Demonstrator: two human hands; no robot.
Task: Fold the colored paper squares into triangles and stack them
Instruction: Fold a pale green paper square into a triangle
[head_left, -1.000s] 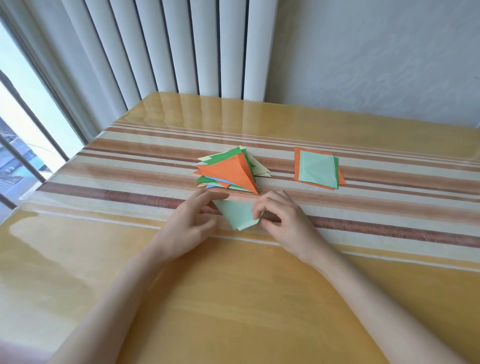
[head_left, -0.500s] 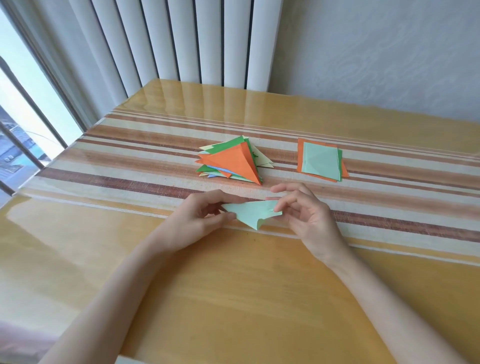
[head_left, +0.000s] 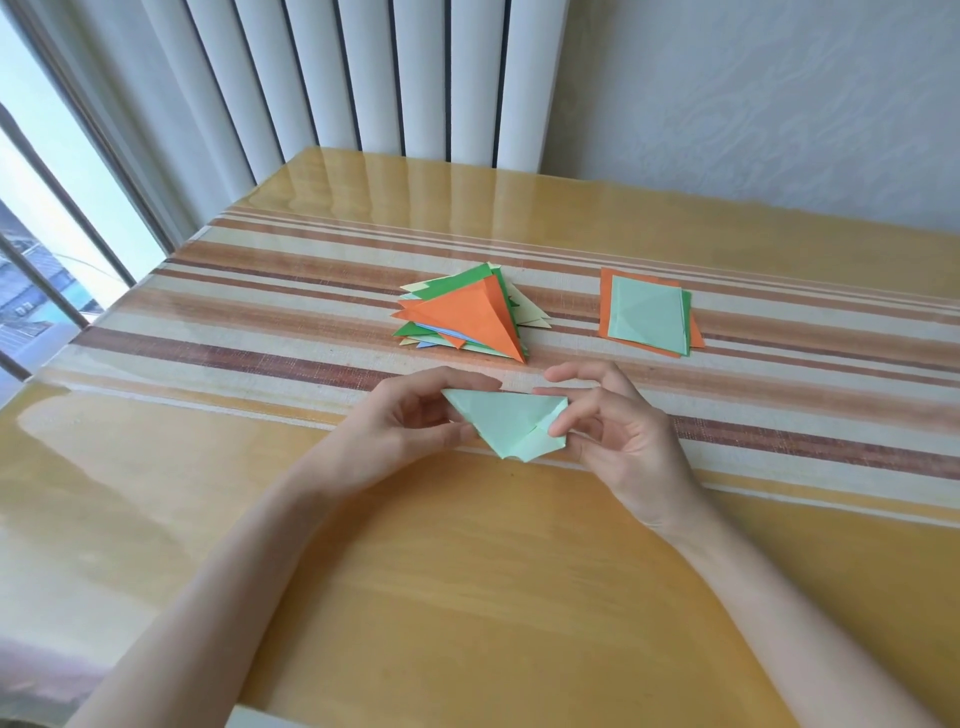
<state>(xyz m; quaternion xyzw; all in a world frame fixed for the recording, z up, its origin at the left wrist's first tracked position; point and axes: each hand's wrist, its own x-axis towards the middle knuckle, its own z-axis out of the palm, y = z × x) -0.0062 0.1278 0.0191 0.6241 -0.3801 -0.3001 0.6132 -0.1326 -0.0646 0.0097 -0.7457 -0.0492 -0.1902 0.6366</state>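
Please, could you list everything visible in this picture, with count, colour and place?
held paper: one, pale green, partly folded, between the hands
triangle pile: one, orange on top, on the runner, centre
square pile: one, pale green on orange, right of the triangle pile
runner: one, brown and cream stripes, across the table
table: one, glossy yellow
blinds: one set, white, behind the table
window: one, far left
wall: one, pale, behind on the right
left hand: one, pinches the held paper's left corner
right hand: one, pinches its right corner

lower triangles (head_left: 413, 329) mostly under orange triangle (head_left: 467, 317), forearms (head_left: 208, 597) cut off below
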